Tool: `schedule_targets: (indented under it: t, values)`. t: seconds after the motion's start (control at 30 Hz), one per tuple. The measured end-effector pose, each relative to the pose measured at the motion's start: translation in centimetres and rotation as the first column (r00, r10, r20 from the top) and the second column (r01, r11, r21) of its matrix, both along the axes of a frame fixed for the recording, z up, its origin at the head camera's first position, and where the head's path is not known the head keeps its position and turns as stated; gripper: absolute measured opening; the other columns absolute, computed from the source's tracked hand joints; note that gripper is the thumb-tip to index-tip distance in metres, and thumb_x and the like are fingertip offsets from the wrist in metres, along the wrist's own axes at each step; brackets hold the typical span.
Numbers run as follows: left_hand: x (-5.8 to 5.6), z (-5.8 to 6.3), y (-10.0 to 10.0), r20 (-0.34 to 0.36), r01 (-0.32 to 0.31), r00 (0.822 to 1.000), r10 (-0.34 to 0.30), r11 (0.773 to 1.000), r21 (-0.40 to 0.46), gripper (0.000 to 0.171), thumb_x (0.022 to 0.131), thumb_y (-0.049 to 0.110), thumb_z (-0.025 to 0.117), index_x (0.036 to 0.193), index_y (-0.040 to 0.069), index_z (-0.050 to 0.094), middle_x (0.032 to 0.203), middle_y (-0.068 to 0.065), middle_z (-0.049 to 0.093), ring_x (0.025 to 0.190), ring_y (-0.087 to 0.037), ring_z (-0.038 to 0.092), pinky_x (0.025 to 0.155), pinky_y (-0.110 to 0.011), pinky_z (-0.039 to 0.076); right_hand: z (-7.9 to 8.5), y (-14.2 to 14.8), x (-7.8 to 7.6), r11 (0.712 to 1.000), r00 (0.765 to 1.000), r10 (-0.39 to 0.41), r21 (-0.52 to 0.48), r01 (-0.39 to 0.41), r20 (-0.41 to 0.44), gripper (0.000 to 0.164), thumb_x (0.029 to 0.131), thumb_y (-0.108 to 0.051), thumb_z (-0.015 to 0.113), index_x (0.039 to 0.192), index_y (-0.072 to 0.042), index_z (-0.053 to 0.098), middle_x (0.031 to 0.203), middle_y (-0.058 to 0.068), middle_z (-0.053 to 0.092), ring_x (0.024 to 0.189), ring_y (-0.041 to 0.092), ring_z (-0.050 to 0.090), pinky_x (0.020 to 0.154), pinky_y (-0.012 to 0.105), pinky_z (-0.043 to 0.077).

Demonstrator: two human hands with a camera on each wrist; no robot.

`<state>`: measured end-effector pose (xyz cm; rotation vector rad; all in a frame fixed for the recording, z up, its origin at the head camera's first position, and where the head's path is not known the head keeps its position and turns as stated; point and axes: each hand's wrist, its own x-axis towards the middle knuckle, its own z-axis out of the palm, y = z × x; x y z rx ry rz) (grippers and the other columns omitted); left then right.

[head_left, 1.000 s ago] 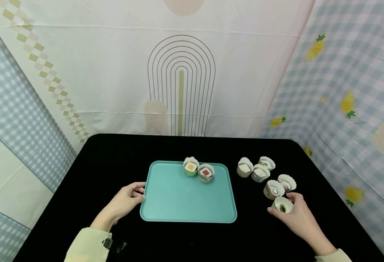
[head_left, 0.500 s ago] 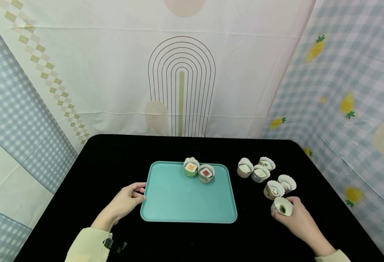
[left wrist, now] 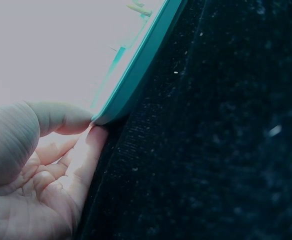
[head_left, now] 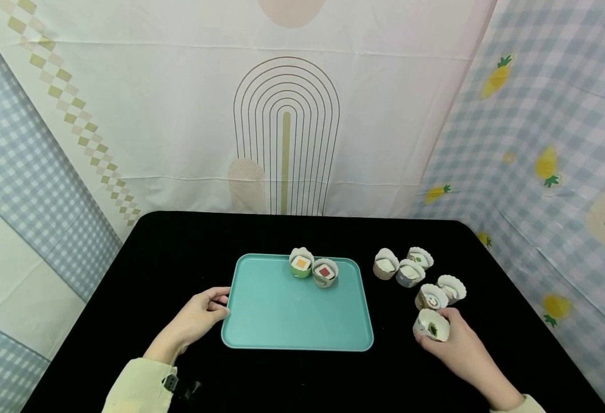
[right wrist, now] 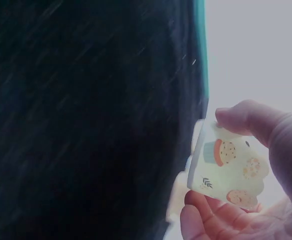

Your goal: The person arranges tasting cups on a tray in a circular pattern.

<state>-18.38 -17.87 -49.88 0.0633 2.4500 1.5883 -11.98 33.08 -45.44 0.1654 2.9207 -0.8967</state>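
My left hand (head_left: 199,315) pinches the left edge of the turquoise tray (head_left: 297,327); in the left wrist view, the thumb (left wrist: 66,119) lies at the rim with a fingertip just under it. Two paper baking cups stand near the tray's back edge: a green one (head_left: 301,273) with a yellow-orange square in it and a grey one (head_left: 323,283) with a dark red square. My right hand (head_left: 460,347) grips a pale cupcake cup (head_left: 422,326) with something green inside, right of the tray. Cupcake prints show on this cup (right wrist: 226,160) in the right wrist view.
Several more filled baking cups stand right of the tray: a back group (head_left: 410,274) and a pair (head_left: 429,299) just beyond my right hand. All rest on a black-covered table (head_left: 302,381). Printed fabric (head_left: 375,132) hangs behind and at both sides.
My right hand has taken the cupcake cup with the green filling and shifted it left, toward the tray. The left hand and tray stay where they were.
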Motion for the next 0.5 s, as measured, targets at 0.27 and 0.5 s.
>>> schedule_targets:
  t: [0.27,0.5]
  values:
    - [0.0,0.0,0.0,-0.002,0.004,1.0,-0.004,1.0,0.007,0.047,0.093,0.007,0.06,0.139,0.011,0.05,0.112,-0.008,0.055,0.092,-0.02,0.058,0.088,-0.044,0.047,0.5,-4.0,-1.2,0.996,0.993,0.067,-0.053,-0.072,-0.095,0.067,0.078,-0.034,0.08,0.124,0.002,0.047,0.102,0.013,0.058,0.08,0.019,0.056,0.066,0.034,0.047]
    - [0.1,0.0,-0.1,-0.001,0.011,1.0,-0.011,1.0,0.014,0.047,0.094,0.007,0.059,0.14,0.011,0.05,0.112,-0.007,0.055,0.093,-0.02,0.058,0.089,-0.044,0.047,0.3,-8.2,-3.0,0.983,0.987,0.121,-0.126,-0.134,-0.106,0.061,0.079,-0.029,0.08,0.123,-0.003,0.048,0.106,0.01,0.056,0.085,0.017,0.057,0.071,0.034,0.048]
